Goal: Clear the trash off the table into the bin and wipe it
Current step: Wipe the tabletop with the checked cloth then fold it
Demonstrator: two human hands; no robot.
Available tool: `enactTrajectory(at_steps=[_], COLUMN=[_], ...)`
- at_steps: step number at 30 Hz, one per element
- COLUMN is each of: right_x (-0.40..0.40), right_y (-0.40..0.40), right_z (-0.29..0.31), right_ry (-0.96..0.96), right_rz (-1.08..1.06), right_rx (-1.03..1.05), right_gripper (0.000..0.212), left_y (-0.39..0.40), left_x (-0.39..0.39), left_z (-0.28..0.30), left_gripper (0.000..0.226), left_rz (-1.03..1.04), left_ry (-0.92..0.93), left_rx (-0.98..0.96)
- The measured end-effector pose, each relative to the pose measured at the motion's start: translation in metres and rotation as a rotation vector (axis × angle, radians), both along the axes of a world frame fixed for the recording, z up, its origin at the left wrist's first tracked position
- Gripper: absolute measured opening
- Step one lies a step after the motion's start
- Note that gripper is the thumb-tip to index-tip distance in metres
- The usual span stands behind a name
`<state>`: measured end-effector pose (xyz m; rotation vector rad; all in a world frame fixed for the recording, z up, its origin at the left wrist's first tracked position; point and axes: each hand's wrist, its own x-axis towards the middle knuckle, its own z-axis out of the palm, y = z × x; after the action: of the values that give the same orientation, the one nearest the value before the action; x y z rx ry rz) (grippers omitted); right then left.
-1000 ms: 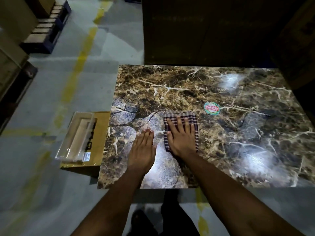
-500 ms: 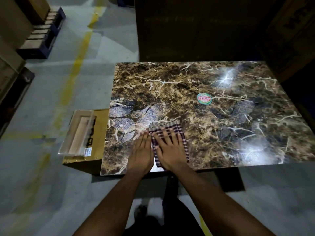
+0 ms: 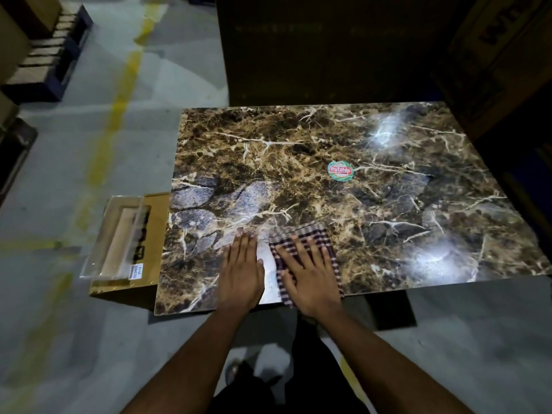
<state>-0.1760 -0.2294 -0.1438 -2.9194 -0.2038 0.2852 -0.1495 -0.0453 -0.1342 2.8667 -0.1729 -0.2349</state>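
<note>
A brown marble-patterned table (image 3: pixel 388 204) fills the middle of the head view. A checked cloth (image 3: pixel 328 252) lies flat at the table's near edge. My right hand (image 3: pixel 307 276) presses down on it with straight, spread fingers. Just left of the cloth, my left hand (image 3: pixel 242 270) rests flat on the bare tabletop, fingers together. A round green and red sticker (image 3: pixel 340 171) sits near the table's middle, well beyond both hands.
A cardboard box (image 3: pixel 152 234) stands on the floor against the table's left side, with a clear plastic package (image 3: pixel 119 240) lying on top. Wooden pallets (image 3: pixel 47 52) are at the far left. Large dark boxes (image 3: pixel 328 49) stand behind the table.
My right hand has drawn the cloth from mid-table back to the near edge. My left hand has slid back beside it. The view has shifted slightly.
</note>
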Motion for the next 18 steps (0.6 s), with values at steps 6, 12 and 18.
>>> enactTrajectory(at_steps=[6,12,18], right_x=[0.070,0.069,0.145], right_y=[-0.014,-0.051,-0.041], right_z=[0.004,-0.001,0.002], right_ry=[-0.024,-0.031,-0.033], right_rz=[-0.186,0.034,-0.122], right_rx=[0.032,-0.006,0.014], right_gripper=[0.060,0.058,0.059], left_y=[-0.034,-0.051,-0.066], left_x=[0.036,0.064,0.097], left_z=[0.001,0.001,-0.002], left_gripper=[0.060,0.058,0.060], left_rz=[0.001,-0.017,0.004], left_ry=[-0.016,0.005,-0.007], left_rx=[-0.005,-0.005,0.033])
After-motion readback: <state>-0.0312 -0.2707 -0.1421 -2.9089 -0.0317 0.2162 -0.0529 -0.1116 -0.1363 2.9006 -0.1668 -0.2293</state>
